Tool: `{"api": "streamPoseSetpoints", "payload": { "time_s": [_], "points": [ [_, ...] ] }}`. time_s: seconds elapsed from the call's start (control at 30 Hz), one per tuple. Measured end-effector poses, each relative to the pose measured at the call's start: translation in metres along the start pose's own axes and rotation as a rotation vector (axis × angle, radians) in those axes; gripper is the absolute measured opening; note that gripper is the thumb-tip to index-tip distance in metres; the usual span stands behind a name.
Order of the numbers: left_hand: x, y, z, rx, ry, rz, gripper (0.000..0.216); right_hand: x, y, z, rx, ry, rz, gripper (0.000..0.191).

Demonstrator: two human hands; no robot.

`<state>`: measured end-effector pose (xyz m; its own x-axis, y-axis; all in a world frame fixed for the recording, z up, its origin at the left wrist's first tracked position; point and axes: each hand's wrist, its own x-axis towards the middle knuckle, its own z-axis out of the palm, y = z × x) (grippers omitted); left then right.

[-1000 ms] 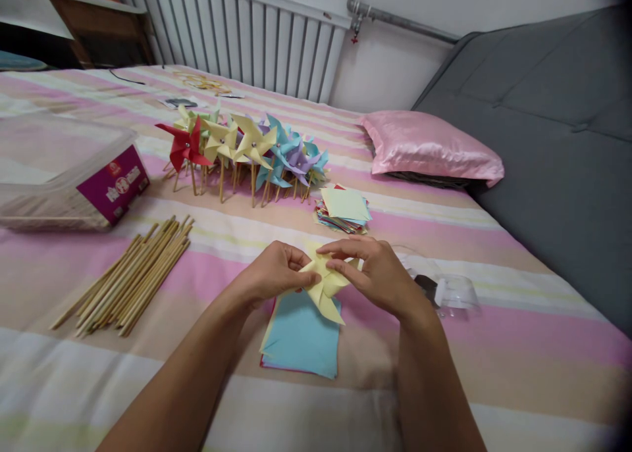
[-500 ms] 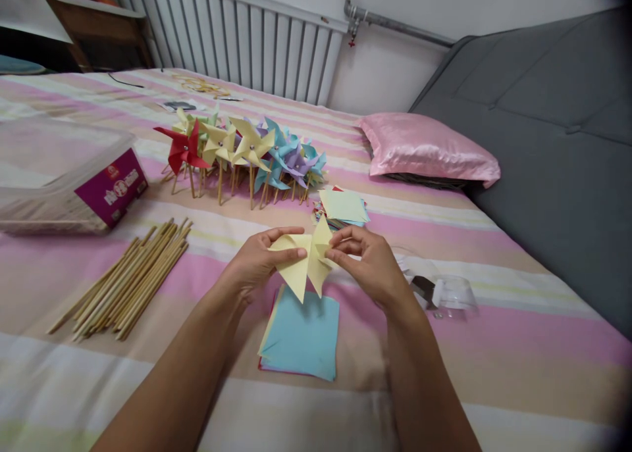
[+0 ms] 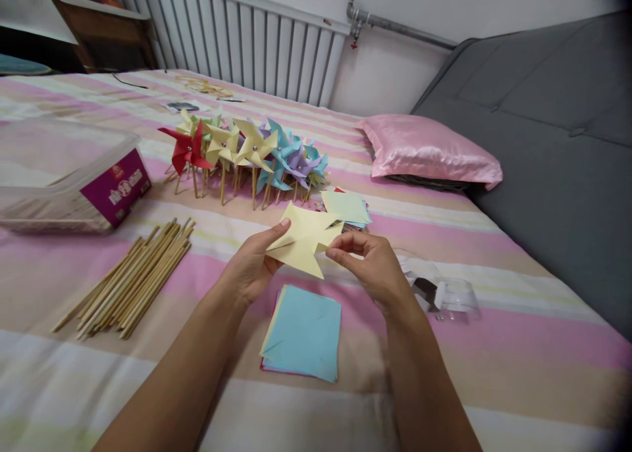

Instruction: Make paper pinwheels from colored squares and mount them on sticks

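Observation:
A pale yellow paper sheet [image 3: 303, 236], slit in from its corners, is held up between my two hands. My left hand [image 3: 254, 258] grips its left side, thumb on top and the other fingers underneath. With thumb and fingertips together, my right hand [image 3: 368, 261] pinches a flap at the sheet's right edge. Below the sheet, on the bed, lies a stack of coloured paper squares [image 3: 303, 333] with a blue one uppermost. Just beyond my right hand is another paper pile [image 3: 347, 207], topped by a pale yellow-green sheet.
Finished paper pinwheels [image 3: 254, 148] on sticks stand in a cluster beyond my hands. Loose wooden sticks [image 3: 131, 281] lie to the left, near a clear plastic box [image 3: 64, 169]. A small clear container [image 3: 457, 295] sits at right, and a pink pillow [image 3: 434, 148] lies farther back.
The yellow sheet has opened out flatter and tilted, its face now turned up. My left thumb has shifted up and left along it; my right hand still pinches the right side.

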<state>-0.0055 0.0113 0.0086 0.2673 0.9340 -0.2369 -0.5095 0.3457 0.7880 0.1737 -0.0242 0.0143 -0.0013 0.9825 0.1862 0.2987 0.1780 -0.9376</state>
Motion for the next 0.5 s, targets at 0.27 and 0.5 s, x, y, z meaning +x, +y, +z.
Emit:
{"api": "streamPoseSetpoints", "payload": {
  "time_s": [0.27, 0.5],
  "points": [
    [0.001, -0.009, 0.0, 0.082, -0.046, 0.014, 0.02, -0.002, -0.002, 0.007, 0.071, -0.038, 0.016, 0.016],
    [-0.001, -0.008, 0.003, 0.048, -0.062, -0.019, 0.013, -0.001, 0.001, 0.013, 0.132, 0.071, 0.056, 0.02]
  ]
}}
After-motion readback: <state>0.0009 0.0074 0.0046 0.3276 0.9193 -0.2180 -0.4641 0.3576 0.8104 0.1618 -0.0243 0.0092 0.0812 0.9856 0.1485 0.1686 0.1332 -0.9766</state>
